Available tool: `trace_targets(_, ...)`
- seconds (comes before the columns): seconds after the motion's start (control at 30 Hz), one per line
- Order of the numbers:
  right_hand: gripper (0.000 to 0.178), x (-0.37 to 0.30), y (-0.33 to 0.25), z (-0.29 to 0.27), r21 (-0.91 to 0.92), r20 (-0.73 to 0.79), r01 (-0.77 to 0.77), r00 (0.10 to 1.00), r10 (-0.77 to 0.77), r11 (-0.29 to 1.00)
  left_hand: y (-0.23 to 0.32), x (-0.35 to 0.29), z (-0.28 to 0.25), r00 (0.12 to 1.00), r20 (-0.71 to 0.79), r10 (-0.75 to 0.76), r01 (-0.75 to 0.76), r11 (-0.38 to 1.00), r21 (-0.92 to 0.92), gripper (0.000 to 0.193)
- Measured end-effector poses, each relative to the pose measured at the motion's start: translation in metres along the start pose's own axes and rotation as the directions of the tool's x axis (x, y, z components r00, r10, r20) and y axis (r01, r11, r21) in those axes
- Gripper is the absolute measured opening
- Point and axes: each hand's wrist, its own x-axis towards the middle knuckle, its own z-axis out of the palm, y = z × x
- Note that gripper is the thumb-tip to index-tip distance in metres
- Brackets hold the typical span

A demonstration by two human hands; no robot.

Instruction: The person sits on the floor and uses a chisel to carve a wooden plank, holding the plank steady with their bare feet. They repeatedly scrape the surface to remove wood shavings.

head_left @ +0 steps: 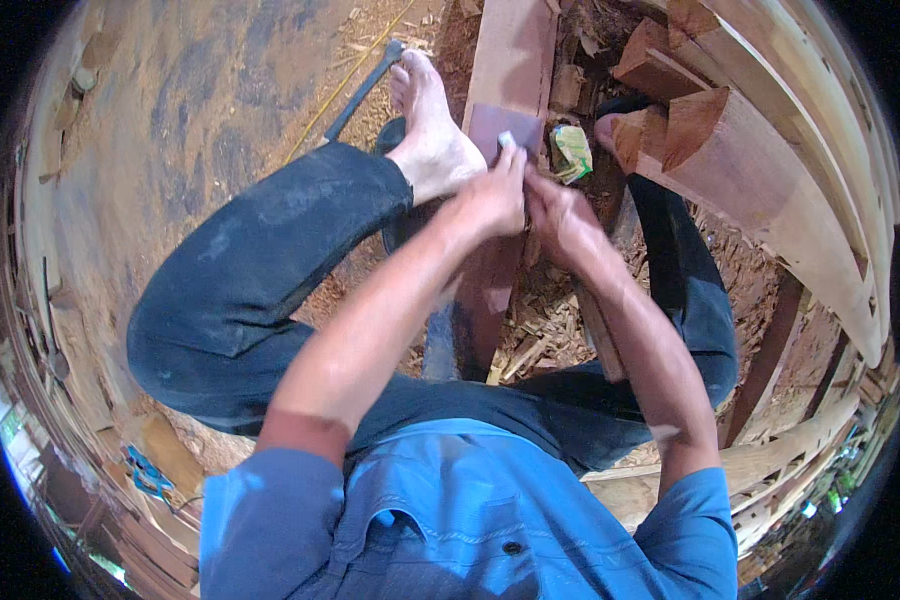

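Observation:
My left hand (496,193) is closed, with a small pale piece (506,138) at its fingertips. Beneath them, a dark purple-grey rectangular patch (502,118) lies across the reddish wooden beam (510,60); I cannot tell whether it is a sheet, a stone or a mark. My right hand (567,222) is close against the left, its fingers bent inward and partly hidden, so what they grip does not show. A crumpled green and yellow packet (571,153) sits just right of the hands.
My bare foot (435,130) rests left of the beam, beside a long dark-handled tool (363,92) and a yellow cord (330,95). Curved timbers (760,160) with cut ends rise on the right. Wood chips (530,345) cover the ground between my legs.

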Motion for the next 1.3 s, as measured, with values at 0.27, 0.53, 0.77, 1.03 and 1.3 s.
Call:
trace_targets(0.27,0.033,0.034,-0.001,0.000,0.019,-0.081,0.007,0.997,-0.005,1.000,-0.014,0.028,-0.015,0.998,-0.066,0.011,-0.006,0.997,0.079,0.082)
trace_targets(0.53,0.040,0.006,0.003,0.007,-0.011,-0.081,0.049,0.995,-0.050,0.999,0.008,-0.002,-0.005,0.999,-0.008,-0.033,0.034,0.992,0.119,0.086)
trace_targets(0.77,0.038,0.008,0.006,0.013,0.001,-0.088,0.065,0.994,-0.064,0.998,-0.017,0.004,0.005,0.994,-0.047,0.098,-0.097,0.995,0.038,0.082)
trace_targets(1.03,0.033,0.029,0.007,0.007,-0.024,-0.174,0.115,0.978,-0.117,0.993,-0.012,0.028,-0.020,0.996,-0.050,0.073,-0.071,0.997,0.043,0.079)
trace_targets(1.3,0.040,-0.002,-0.010,0.014,-0.088,-0.081,-0.090,0.993,0.083,0.992,-0.014,-0.011,0.008,0.984,-0.069,0.163,-0.169,0.981,-0.093,0.084)
